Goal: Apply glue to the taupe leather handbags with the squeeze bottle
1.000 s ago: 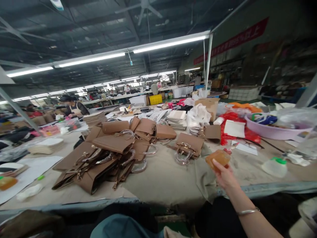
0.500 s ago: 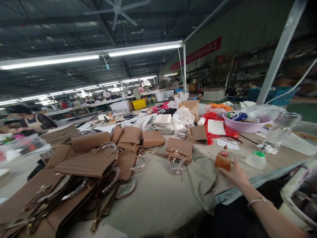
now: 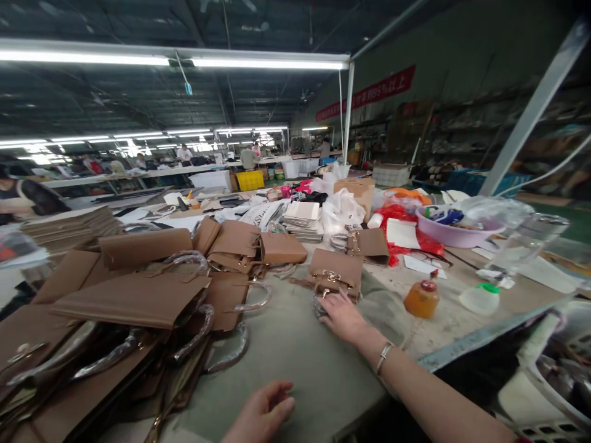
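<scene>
My right hand (image 3: pixel 344 317) reaches across the cloth to a small brown handbag (image 3: pixel 336 269) with gold-coloured hardware. Its fingers are stretched out over the bag's near edge and its plastic-wrapped handle (image 3: pixel 318 306); a firm grip does not show. Low in the middle, my left hand (image 3: pixel 264 413) hovers above the green-grey cloth (image 3: pixel 277 344), empty, thumb and fingers apart. To the left lies a pile of brown handbags (image 3: pixel 133 301), several with plastic-wrapped handles. A bottle of amber liquid (image 3: pixel 421 300) with a red top stands on the table right of the small handbag.
A clear bottle with a green cap (image 3: pixel 481 299) lies beside the amber one. Behind are a lilac basin (image 3: pixel 455 232), a red plastic bag (image 3: pixel 401 229), white plastic bags and stacked boards (image 3: pixel 302 220). A white basket (image 3: pixel 540 387) stands at the lower right, past the table edge.
My right hand has let go of the amber bottle and moved left to the small handbag. My left hand has come into view at the bottom. The camera view has shifted slightly.
</scene>
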### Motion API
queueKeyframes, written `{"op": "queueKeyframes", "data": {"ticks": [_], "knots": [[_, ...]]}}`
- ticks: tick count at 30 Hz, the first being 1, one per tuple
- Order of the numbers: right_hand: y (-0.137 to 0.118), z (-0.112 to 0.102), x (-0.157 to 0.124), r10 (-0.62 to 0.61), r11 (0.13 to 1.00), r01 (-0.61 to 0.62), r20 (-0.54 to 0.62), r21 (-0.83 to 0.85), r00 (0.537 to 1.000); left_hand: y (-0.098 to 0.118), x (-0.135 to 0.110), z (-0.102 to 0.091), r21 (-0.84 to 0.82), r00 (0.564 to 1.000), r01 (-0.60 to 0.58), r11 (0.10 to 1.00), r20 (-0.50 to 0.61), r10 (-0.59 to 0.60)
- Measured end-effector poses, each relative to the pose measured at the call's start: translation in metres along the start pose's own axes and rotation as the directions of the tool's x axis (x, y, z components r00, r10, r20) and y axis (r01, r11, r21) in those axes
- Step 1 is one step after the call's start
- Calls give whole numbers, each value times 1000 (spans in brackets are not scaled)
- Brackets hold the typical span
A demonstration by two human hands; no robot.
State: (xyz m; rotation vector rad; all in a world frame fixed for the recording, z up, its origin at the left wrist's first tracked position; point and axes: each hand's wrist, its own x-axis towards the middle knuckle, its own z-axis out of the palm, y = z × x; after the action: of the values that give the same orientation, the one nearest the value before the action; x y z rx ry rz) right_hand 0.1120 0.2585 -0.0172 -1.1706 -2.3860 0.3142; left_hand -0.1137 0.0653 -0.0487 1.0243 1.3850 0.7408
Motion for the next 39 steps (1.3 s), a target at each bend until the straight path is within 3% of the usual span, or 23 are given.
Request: {"op": "queueKeyframes", "data": {"ticks": [2,5,8,11,13,15,16,18,20,21,24,27,29,31,35,37,39], "knots": [[-3,1,11,28,999,-28,8,40,1000,-4,-4,-1,-86,999,32,996,-36,-36],[-18,-20,13,117,986,-105,-92,131,989,9,-10,0,-203,994,35,979,-97,-55],[-46,-57,3,196,959,-150,-181,240,964,35,-15,8,-336,979,-88,938,-203,19],[-80,-95,-10,236,888,-144,-165,437,958,61,-22,15,-379,931,-242,893,-351,103],[-103,-115,-14,277,662,-132,-77,738,958,74,-31,15,-404,919,-295,866,-367,143],[-125,-129,-15,307,292,-136,41,947,951,85,-45,10,-453,922,-341,824,-330,200],[-134,-133,-15,317,136,-130,82,982,945,89,-53,7,-483,915,-376,791,-331,233],[-151,-134,-18,351,-74,-83,103,994,931,96,-70,2,-510,862,-488,708,-411,298],[-165,-127,-26,396,-182,-9,82,983,915,100,-86,1,-455,792,-588,668,-489,364],[-171,-121,-32,415,-215,20,73,976,907,100,-93,2,-390,780,-598,700,-485,396],[-182,-102,-61,435,-263,37,85,964,896,95,-103,15,10,817,-466,885,-380,435],[-178,-95,-97,397,-240,-21,118,971,910,88,-103,31,405,810,-378,833,-292,509],[-168,-97,-122,392,-154,-88,143,984,909,84,-99,39,482,785,-397,781,-262,561],[-156,-100,-145,410,-17,-217,204,976,889,80,-91,45,503,760,-403,764,-281,586],[-135,-90,-182,443,336,-510,345,792,827,70,-71,61,657,679,-343,672,-320,660],[-128,-80,-190,431,628,-525,305,574,849,64,-60,68,743,642,-279,608,-326,694],[-123,-72,-191,403,862,-462,271,209,874,57,-50,71,794,628,-237,559,-314,712]]}}
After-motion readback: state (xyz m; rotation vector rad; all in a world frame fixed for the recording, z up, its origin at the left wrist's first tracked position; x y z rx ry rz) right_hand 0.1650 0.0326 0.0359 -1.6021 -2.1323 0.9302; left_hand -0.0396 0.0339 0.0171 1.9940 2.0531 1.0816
